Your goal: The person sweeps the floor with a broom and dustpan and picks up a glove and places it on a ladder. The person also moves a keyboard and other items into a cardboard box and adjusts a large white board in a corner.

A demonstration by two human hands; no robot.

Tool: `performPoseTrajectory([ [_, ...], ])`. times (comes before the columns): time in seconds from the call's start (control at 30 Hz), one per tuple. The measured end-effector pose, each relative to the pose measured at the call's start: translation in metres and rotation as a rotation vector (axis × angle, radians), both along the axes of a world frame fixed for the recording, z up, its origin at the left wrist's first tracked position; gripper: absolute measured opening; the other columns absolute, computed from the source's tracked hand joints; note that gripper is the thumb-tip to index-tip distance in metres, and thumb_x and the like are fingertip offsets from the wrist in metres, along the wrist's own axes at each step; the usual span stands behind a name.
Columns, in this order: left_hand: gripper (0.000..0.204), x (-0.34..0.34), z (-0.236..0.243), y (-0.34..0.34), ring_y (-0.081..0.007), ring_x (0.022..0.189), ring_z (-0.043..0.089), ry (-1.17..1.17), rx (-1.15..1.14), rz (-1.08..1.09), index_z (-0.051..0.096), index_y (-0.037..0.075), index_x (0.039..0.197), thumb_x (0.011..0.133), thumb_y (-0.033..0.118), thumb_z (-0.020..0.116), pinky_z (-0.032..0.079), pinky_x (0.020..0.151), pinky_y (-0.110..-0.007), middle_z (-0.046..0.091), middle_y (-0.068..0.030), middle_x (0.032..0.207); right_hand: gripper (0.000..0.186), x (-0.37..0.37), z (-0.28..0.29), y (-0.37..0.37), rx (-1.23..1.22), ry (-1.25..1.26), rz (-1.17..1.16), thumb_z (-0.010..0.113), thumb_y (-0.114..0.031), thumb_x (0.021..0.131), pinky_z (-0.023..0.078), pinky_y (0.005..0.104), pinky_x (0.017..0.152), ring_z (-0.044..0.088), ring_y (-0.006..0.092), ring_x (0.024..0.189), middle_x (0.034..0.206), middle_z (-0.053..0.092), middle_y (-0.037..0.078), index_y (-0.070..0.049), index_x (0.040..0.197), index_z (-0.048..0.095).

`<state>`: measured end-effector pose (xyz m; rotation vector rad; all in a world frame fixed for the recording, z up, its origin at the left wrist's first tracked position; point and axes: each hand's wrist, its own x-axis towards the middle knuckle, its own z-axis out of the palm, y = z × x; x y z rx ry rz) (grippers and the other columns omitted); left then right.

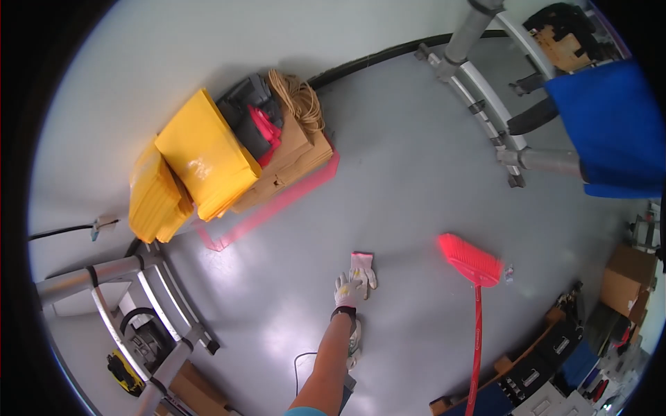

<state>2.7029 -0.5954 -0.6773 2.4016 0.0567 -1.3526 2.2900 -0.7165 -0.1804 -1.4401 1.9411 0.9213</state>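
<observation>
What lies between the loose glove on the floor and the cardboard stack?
Grey floor crossed by a pink strip separates the loose glove from the cardboard stack, seen in the head view.

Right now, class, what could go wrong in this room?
A foot might catch on the red broom, whose handle runs toward the lower edge. The loose glove on the grey floor, by the gloved left hand, could slip underfoot. The yellow packs, seemingly leaning near the wall, might topple.
</observation>
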Motion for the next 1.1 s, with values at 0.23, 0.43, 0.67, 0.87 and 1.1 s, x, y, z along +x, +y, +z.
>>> performPoseTrajectory([
  [0.23,0.044,0.006,-0.032,-0.019,-0.0333,0.129,0.019,0.108,0.01,0.156,0.058,0.022,0.112,0.077,0.046,0.048,0.024,0.101,-0.045,0.026,-0.0141,0.138,0.033,0.016,-0.015,-0.014,0.012,0.045,0.07,0.057,-0.024,0.083,0.038,0.0293,0.045,0.047,0.0156,0.051,0.065,0.052,0.005,-0.009,0.112,0.053],
  [0.43,0.036,-0.016,0.003,0.01,-0.0306,0.102,0.052,-0.157,-0.265,0.159,0.061,0.01,0.101,0.079,0.036,0.049,0.042,0.087,-0.035,0.054,-0.015,0.113,0.033,0.006,-0.011,-0.017,0.027,0.012,0.13,0.057,-0.025,0.083,0.039,0.0309,0.046,0.049,0.0175,0.052,0.066,0.053,0.006,-0.008,0.111,0.054],
  [0.67,0.025,-0.041,0.138,0.112,-0.0325,0.082,0.057,-0.338,-0.258,0.167,0.055,0.006,0.093,0.072,0.016,0.061,0.046,0.07,-0.039,0.059,-0.0133,0.086,0.033,-0.045,-0.001,-0.001,0.045,-0.098,0.223,0.057,-0.026,0.082,0.04,0.0327,0.047,0.05,0.0197,0.053,0.066,0.054,0.008,-0.007,0.109,0.055],
  [0.87,0.052,-0.153,0.268,0.269,-0.0368,0.09,0.056,-0.393,-0.383,0.111,0.039,0.011,0.122,0.078,0.031,0.057,0.044,0.078,-0.041,0.059,-0.0172,0.091,0.033,-0.133,0.012,0.045,0.013,-0.235,0.296,0.057,-0.027,0.082,0.041,0.0342,0.049,0.052,0.0216,0.054,0.067,0.055,0.009,-0.007,0.108,0.055],
  [1.1,0.063,-0.315,0.437,0.449,-0.0307,0.088,0.06,-0.38,0.142,0.477,0.033,0.0,0.125,0.072,0.018,0.062,0.046,0.077,-0.038,0.061,-0.0186,0.095,0.033,-0.269,0.007,0.102,-0.068,-0.424,0.332,0.058,-0.028,0.082,0.042,0.036,0.05,0.053,0.0238,0.055,0.068,0.056,0.011,-0.006,0.107,0.056],
])
